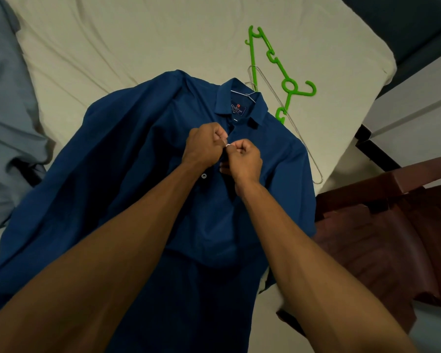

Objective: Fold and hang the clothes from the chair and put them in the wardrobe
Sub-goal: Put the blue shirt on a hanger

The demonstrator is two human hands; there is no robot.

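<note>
Blue shirt [138, 161] lies flat on the bed [112, 47], wire hanger [252, 94] already in the collar; left hand [204, 146] and right hand [243, 159] both pinching the placket, doing up a button; I'd guess more buttons come next, then the wardrobe.

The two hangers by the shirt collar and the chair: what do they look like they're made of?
Green hanger: moulded plastic, going by its bright even colour and thick rounded hooks. Wire hanger: thin metal, silvery with a slight glint. Chair: probably moulded plastic, glossy dark reddish-brown with soft reflections, though the dim light leaves that open.
</note>
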